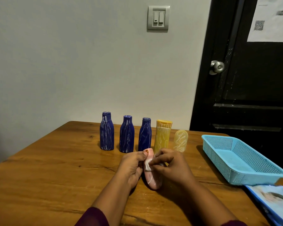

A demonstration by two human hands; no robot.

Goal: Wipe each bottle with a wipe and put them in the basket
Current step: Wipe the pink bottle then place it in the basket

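Observation:
My left hand [132, 167] grips a small pink bottle [152, 180] streaked with white, held just above the table. My right hand [170, 165] pinches a small white wipe [148, 165] against the bottle's side. Behind them stand three blue bottles with white streaks [106, 132] [127, 134] [145, 135], then a yellow bottle [162, 136] and a small pale yellow bottle [180, 141]. A light blue mesh basket [219, 142] lies at the right with nothing in it.
The wooden table [55, 160] meets a grey wall at the back. A blue wipes packet [274, 201] lies at the near right corner, just in front of the basket. A black door [252, 79] with a metal knob stands behind the basket.

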